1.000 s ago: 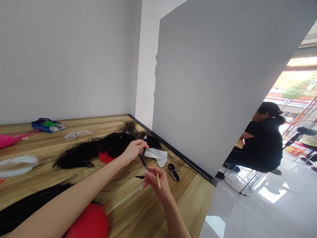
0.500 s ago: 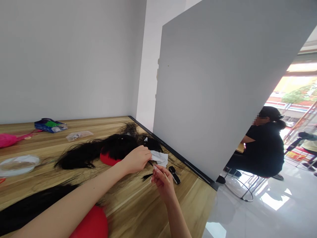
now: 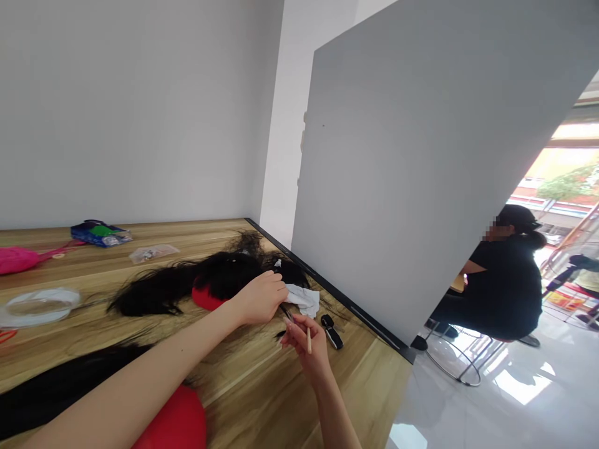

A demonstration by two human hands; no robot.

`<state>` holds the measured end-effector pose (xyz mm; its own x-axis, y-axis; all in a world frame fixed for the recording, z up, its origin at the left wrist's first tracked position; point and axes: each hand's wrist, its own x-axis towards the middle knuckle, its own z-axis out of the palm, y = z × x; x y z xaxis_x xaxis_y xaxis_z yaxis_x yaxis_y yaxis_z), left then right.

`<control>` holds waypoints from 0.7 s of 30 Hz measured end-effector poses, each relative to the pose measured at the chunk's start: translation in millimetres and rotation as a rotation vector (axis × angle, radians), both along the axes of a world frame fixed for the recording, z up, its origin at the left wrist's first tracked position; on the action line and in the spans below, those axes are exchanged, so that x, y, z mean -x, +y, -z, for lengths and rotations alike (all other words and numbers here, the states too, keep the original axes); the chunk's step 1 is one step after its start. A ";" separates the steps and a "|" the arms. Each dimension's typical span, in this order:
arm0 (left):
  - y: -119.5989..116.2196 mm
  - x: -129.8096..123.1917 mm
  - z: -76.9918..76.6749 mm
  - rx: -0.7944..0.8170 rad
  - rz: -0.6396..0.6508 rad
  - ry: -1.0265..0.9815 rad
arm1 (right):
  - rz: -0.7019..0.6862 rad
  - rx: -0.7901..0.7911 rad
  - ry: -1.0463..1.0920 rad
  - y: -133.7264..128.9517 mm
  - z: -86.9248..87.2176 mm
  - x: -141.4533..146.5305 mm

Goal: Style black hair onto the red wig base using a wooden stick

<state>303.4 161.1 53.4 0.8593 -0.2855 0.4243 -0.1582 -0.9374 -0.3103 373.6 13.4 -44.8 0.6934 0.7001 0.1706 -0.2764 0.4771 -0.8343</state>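
Our left fingers (image 3: 279, 292) and right fingers (image 3: 301, 323) pinch one dark strand (image 3: 285, 310) near the right edge of the desk (image 3: 360, 374); the right also grip one pale stick (image 3: 309, 342). Two red forms (image 3: 180, 418) lie leftward.

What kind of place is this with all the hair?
Probably a wig-making workshop: black hair lies on a wooden table, there's a red dome, and someone sits beyond the grey partition.
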 end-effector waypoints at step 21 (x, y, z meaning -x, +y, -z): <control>28.2 4.0 -5.7 -0.002 -0.200 -0.163 | 0.288 0.455 -0.497 -2.1 20.9 -9.6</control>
